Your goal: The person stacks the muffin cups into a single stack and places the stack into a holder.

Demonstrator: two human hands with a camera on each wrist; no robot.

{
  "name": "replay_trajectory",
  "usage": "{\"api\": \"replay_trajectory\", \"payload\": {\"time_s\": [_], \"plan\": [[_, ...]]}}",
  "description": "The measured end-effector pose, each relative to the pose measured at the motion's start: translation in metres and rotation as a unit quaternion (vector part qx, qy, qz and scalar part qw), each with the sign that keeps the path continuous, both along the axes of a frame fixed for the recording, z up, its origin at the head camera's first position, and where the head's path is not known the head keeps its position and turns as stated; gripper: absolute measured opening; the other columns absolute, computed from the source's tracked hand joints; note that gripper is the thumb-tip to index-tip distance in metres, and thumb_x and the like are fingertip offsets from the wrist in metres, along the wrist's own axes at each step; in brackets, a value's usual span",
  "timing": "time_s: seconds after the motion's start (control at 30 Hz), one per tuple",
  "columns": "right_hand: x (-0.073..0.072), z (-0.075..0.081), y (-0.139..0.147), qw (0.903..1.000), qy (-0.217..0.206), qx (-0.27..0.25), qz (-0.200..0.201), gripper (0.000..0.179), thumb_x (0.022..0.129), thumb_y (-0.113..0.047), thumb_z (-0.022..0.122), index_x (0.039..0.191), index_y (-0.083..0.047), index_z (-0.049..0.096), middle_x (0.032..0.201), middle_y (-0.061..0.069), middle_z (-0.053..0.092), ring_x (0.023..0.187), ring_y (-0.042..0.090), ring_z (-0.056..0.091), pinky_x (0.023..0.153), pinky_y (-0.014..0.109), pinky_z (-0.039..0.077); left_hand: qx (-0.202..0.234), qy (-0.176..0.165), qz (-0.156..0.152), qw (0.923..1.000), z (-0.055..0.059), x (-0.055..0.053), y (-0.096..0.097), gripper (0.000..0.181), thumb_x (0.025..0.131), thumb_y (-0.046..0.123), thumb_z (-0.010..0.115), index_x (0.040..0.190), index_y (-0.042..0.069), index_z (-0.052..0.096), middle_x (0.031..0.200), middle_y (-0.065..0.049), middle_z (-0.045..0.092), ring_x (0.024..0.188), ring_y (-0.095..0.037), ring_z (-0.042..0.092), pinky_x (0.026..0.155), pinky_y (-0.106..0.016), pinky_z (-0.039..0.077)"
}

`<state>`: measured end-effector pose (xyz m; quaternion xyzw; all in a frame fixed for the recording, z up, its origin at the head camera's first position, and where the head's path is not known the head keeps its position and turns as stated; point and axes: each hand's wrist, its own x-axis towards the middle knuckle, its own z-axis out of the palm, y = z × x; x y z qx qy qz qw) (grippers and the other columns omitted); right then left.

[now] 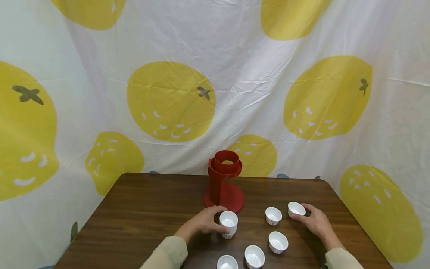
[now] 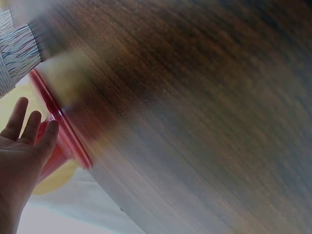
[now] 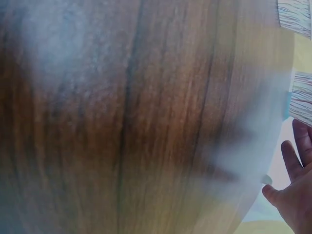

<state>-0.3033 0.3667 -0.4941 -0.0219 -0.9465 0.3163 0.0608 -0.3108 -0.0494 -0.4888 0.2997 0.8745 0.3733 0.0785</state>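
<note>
My left hand [image 1: 211,221] holds a small stack of white paper baking cups [image 1: 229,224] between thumb and fingers, just in front of a red stand. In the left wrist view, the stack [image 2: 20,51] shows thin wavy coloured lines on its side, above the spread fingers of my left hand [image 2: 24,156]. On the right, my right hand [image 1: 315,220] grips one white baking cup [image 1: 296,209] by its sides. That cup [image 3: 301,100] also shows at the edge of the right wrist view, above my right hand [image 3: 295,183].
The red stand [image 1: 226,192] has a round base and a ring-shaped top. Several more white cups stand between and in front of my hands, among them one cup [image 1: 278,242] right of centre. A patterned cloth [image 1: 235,48] hangs behind the wooden table [image 1: 151,201].
</note>
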Motion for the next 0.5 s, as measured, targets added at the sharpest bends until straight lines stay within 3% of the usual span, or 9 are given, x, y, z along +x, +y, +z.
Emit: {"api": "replay_trajectory", "payload": {"time_s": [0.5], "plan": [[0.010,0.012,-0.003,0.9999,0.010,0.007,-0.004,0.079,0.083,-0.051,0.076,0.132,0.007,0.053,0.127,0.032,0.057,0.117,0.050,0.051,0.093,0.059,0.041,0.005,0.002,-0.003,1.0000,-0.002,-0.001,0.000,0.057,0.077,0.032,0.086,0.126,0.014,0.061,0.113,0.005,0.062,0.105,-0.013,0.056,0.095,-0.036,0.044]]}}
